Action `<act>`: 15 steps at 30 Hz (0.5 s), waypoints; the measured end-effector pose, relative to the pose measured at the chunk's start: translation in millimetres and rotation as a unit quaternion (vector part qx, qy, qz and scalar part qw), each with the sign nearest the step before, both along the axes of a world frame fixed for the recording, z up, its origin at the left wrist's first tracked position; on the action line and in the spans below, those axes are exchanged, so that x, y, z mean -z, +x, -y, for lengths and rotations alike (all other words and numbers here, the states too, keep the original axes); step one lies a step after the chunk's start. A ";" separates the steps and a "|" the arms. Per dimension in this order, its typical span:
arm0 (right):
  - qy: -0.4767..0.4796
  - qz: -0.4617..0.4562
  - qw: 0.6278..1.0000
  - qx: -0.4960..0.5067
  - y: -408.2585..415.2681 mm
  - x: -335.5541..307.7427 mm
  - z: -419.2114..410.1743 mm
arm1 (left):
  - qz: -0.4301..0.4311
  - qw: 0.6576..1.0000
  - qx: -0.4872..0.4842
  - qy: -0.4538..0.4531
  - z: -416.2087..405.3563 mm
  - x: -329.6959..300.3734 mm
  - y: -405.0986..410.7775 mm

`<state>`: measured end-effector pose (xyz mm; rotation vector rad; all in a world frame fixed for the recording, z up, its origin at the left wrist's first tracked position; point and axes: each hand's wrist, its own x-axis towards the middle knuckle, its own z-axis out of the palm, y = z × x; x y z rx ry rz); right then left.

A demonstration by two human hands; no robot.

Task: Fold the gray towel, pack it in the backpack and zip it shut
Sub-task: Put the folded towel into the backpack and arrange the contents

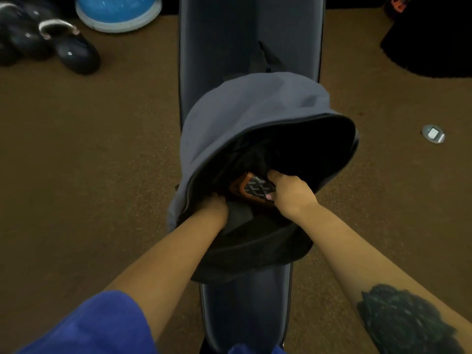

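So the gray backpack [245, 129] sits unzipped on a dark padded counter [249, 47], mouth gaping toward the person. Both hands are inside: the right hand [288, 194] is clamped on an orange-edged patterned case [252, 191], while the left hand [213, 204] is buried too deep to tell its grip. A dark gray fold between the wrists could be the towel [238, 217].

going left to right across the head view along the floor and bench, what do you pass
dark kettlebells → blue dome → gray backpack on the bench → small round floor plate
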<state>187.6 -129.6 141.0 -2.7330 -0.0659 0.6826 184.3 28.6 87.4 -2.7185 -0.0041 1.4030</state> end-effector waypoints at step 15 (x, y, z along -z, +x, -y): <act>0.032 -0.216 0.964 -0.154 35.4 61.1 -79.2 | -0.102 0.982 -0.063 -0.148 -11.8 -67.4 -51.6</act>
